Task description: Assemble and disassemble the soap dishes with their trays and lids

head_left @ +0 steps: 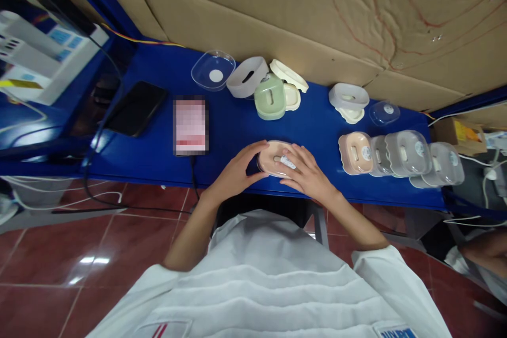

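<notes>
A peach plastic box [271, 155] with a clear lid and a white label lies at the table's front edge, between my two hands. My left hand [241, 166] curves round its left side, thumb and fingertips touching the rim. Across the right part of the lid, partly hiding the label, rests my right hand [307, 171], its fingers slightly spread and gripping that side. Further back are a green box [270, 97], a pale grey box body [249, 78], cream trays [289, 75] and a clear lid [213, 69].
Right of my hands stand a lidded peach box [356, 153] and several lidded grey boxes [407, 153]. Behind them are another grey body [348, 96] and a clear lid [385, 113]. A black phone [137, 108] and a blurred-out pink item [190, 125] lie left. Another person's arm [485, 251] shows at right.
</notes>
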A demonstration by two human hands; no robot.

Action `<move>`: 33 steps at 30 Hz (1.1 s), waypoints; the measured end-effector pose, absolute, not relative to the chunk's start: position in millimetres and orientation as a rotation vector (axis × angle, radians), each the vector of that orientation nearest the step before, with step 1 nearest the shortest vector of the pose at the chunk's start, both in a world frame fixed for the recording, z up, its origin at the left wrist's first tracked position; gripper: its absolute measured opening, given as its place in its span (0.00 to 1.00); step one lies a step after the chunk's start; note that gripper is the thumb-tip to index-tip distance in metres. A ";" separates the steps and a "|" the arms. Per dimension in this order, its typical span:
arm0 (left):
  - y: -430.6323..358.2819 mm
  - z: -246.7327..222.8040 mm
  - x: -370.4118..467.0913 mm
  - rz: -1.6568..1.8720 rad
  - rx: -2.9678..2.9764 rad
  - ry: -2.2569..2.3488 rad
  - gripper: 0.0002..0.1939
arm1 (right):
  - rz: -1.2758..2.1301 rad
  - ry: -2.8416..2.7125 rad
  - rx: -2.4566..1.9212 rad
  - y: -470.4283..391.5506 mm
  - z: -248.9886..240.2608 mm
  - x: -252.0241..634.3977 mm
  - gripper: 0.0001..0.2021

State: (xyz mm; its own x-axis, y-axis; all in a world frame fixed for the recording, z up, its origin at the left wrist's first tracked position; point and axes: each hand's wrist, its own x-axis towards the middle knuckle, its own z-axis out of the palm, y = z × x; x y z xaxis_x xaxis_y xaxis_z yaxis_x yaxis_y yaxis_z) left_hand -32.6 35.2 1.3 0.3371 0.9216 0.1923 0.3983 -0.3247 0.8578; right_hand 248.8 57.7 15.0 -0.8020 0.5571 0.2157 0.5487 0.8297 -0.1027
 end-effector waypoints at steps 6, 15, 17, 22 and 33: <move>31.5 0.5 -30.7 0.908 1.878 1.206 0.32 | 0.008 -2.534 -1.445 41.7 36.3 248.1 0.35; 29.9 10.6 -30.8 0.885 1.907 1.223 0.25 | 0.026 -2.236 -1.527 63.0 57.0 274.2 0.29; 29.2 10.6 -31.2 0.874 1.922 1.223 0.23 | -0.086 -2.160 -1.611 61.4 68.9 294.6 0.30; 30.1 6.9 -30.9 0.875 1.939 1.223 0.20 | -0.286 -2.005 -1.801 49.3 83.5 349.9 0.33; 30.1 4.7 -29.1 0.893 1.960 1.243 0.17 | -0.025 -2.225 -1.639 114.7 64.9 275.9 0.30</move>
State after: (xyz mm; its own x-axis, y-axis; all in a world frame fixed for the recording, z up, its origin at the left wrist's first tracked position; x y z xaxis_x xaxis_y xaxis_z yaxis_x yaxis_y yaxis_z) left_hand -29.1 30.1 4.7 0.3207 0.9252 0.2027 0.4879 -0.3448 0.8019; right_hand 275.9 114.7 64.9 -0.2507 0.9180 0.3072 0.9247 0.3210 -0.2046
